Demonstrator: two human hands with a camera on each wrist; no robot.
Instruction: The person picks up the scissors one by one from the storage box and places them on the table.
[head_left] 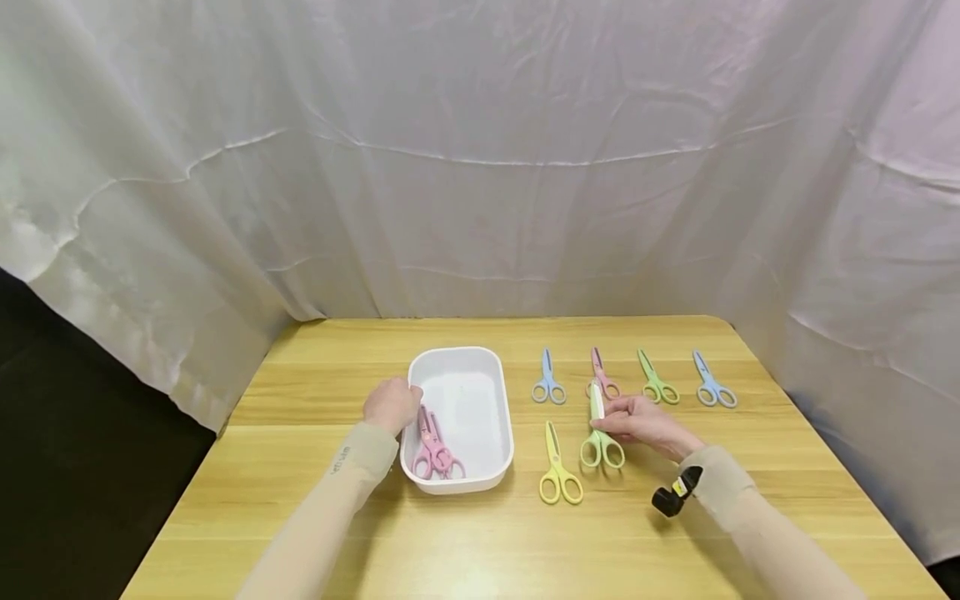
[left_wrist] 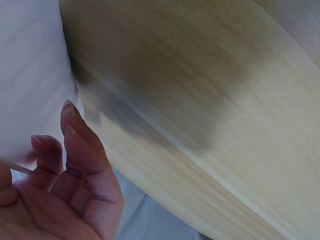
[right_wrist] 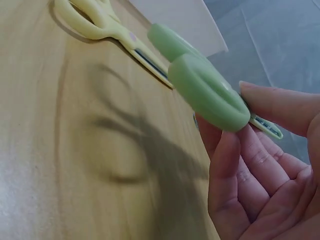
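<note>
My right hand (head_left: 643, 423) pinches a pair of light green scissors (head_left: 597, 446) between thumb and fingers. They are lifted off the table, as their shadow in the right wrist view shows, with handles toward me in the head view. My left hand (head_left: 392, 406) grips the left rim of a white plastic bin (head_left: 480, 367); in the left wrist view its curled fingers (left_wrist: 85, 150) lie against the bin's outer wall. Pink scissors (head_left: 435, 450), seemingly two overlapping pairs, lie inside the bin at its left. Yellow scissors (head_left: 556, 467) lie on the table between bin and right hand.
Behind my right hand lies a row of scissors: a blue pair (head_left: 548, 379), a pink pair (head_left: 597, 363) partly hidden by the held ones, a green pair (head_left: 656, 379) and another blue pair (head_left: 711, 382). A grey curtain (head_left: 480, 233) hangs behind the wooden table (head_left: 480, 550).
</note>
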